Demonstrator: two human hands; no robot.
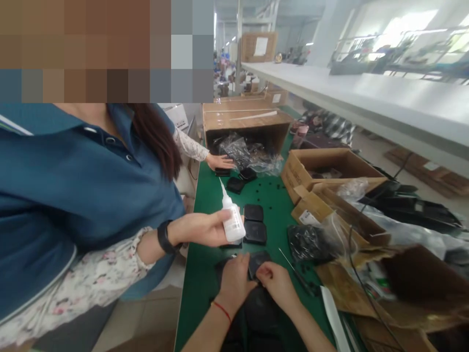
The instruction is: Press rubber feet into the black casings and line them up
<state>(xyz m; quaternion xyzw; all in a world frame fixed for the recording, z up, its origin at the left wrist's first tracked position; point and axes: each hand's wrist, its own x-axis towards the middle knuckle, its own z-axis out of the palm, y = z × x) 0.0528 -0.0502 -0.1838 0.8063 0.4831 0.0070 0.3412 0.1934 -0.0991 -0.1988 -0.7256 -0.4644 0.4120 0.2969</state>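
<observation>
Black square plastic cases (255, 232) lie in rows along the green table. My left hand (234, 276), with a red string at the wrist, holds one black case (259, 259) at its left side and near edge, thumb toward the right. Over the right part of that same case, my right hand (274, 281) has its fingers curled into a pinch; what sits in them, if anything, is too small to see. Just beyond my hands, a co-worker's hand (205, 229) holds a white nozzle bottle (233, 222) upright, slightly tilted.
The co-worker's other hand (220, 162) touches black cases near a large carton (242, 120) with clear plastic bags. Right of my hands lie a thin screwdriver (298, 276), small black parts and a bagged black item (308, 242). Open cartons (298, 176) line the right side below a white shelf (348, 93).
</observation>
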